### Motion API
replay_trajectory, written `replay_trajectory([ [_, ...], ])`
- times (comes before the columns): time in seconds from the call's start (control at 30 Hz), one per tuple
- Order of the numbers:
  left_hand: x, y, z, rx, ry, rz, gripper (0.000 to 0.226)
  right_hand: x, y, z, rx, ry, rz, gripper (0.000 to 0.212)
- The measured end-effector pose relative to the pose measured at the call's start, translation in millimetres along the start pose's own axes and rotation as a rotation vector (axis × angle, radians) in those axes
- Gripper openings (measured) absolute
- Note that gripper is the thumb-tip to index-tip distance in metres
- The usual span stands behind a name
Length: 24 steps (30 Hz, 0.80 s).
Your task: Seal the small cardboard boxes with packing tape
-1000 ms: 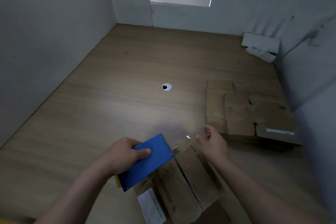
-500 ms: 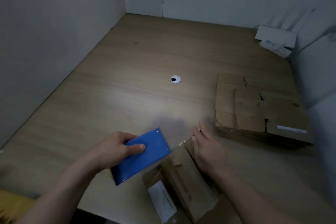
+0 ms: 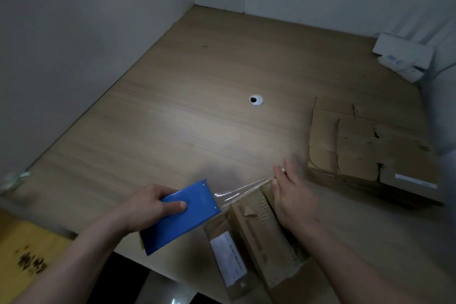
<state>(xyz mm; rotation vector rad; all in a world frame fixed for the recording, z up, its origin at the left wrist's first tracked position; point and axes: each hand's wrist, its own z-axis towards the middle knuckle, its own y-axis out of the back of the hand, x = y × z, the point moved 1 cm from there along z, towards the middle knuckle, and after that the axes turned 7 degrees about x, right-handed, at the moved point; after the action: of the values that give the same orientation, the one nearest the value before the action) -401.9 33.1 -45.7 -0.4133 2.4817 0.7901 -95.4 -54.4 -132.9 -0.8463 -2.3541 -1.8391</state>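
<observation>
At the lower centre of the frame the left hand [image 3: 150, 207] is clenched around the blue dispenser [image 3: 181, 216], thumb laid across its flat face — a grip that keeps the tool angled so the tape [image 3: 240, 189] feeds off its upper right corner. That clear strip runs up and to the right to the far end of the box [image 3: 256, 237], which lies on the desk [image 3: 172, 118] at the bottom centre right. The right hand [image 3: 291, 198] lies flat and open on the box, fingers [image 3: 283, 175] together at the tape's end, probably pinning it down so the strip stays taut while the dispenser pulls away. A white label [image 3: 228, 258] shows on the box's near left face. Held this way, one hand anchors and the other draws — the seal looks only begun. At the right of the frame, well apart, rests a pile of flattened cardboard [image 3: 362, 148], likely waiting its turn.
</observation>
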Motion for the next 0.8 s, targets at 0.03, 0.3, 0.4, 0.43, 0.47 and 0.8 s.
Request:
replay_trajectory([
  [0.03, 0, -3, 3, -0.003, 0.008, 0.029, 0.014, 0, 0, 0, 0.002, 0.004, 0.000, 0.050],
  [0.3, -19, -23, 33, -0.019, 0.066, 0.262, 0.026, 0, -2, 1, 0.003, 0.005, 0.001, 0.048],
  [0.4, -29, -22, 39, -0.049, 0.090, 0.360, 0.035, 1, 0, 2, 0.001, 0.019, 0.000, 0.049],
  [0.43, -31, -22, 40, -0.059, 0.097, 0.386, 0.036, 1, 2, 1, 0.002, 0.027, -0.009, 0.049],
  [0.47, -33, -22, 40, -0.068, 0.104, 0.404, 0.037, 1, 3, 2, 0.008, 0.035, -0.020, 0.050],
  [0.8, -36, -25, 40, -0.098, 0.133, 0.431, 0.038, 48, 3, -17, 0.169, 0.558, -0.260, 0.091],
])
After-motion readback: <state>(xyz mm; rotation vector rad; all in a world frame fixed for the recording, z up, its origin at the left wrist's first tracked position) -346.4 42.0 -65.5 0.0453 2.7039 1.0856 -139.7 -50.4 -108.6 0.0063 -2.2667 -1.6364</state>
